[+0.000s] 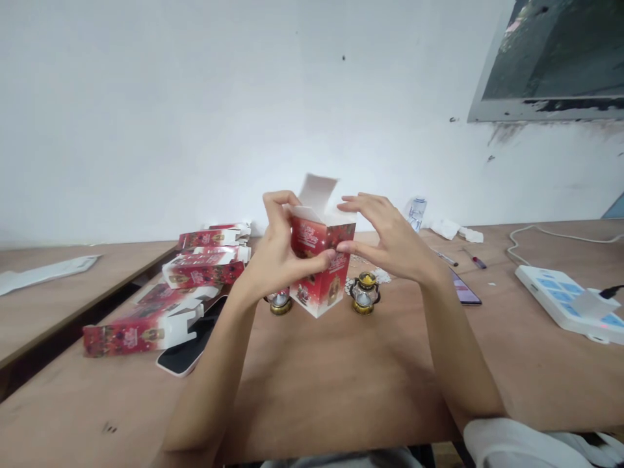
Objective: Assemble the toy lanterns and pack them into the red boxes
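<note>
A small red printed carton (322, 273) stands upright on the wooden table (341, 377), its white top flap (318, 192) raised. My left hand (275, 250) grips the carton's left side, fingers curled over its top edge. My right hand (390, 237) is at the carton's upper right, fingertips touching its rim, fingers partly bent. Two little gold-and-clear lantern ornaments sit beside the carton: one (280, 302) at its left behind my left wrist, one (365, 292) at its right under my right hand.
Several flat red cartons (205, 268) lie in a pile at the left, over a dark phone-like slab (188, 354). A phone (465, 291), pens (475, 260), a water bottle (417, 213) and a white power strip (565, 302) with cable lie to the right.
</note>
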Demonstrator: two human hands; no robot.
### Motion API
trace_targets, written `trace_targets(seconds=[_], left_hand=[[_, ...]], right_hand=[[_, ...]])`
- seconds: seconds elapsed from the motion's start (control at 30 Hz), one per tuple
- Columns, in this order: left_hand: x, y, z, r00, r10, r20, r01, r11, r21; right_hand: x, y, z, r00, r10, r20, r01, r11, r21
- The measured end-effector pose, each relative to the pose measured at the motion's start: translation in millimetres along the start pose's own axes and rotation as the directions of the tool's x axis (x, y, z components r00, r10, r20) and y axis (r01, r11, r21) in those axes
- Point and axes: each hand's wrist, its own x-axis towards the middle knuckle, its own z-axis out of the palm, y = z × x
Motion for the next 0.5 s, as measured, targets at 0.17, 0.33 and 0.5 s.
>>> trace_targets(seconds=[0.17, 0.33, 0.5], left_hand=[[3, -3, 0, 1.000, -0.016, -0.004, 0.016, 0.999, 0.046], [7, -6, -1, 0.991, 0.020, -0.134, -0.004, 0.993, 0.117], [8, -7, 0, 0.977, 0.070, -0.200, -0.048, 0.992, 0.117]], right_hand=[[-1, 4, 2, 0.996, 0.085, -0.039, -0.085, 0.996, -0.021], [-6, 14, 5, 0.938, 0.321, 0.130, -0.293, 0.936, -0.194], [1, 25, 22, 0.594, 0.508, 0.624, -0.284, 0.858, -0.429]])
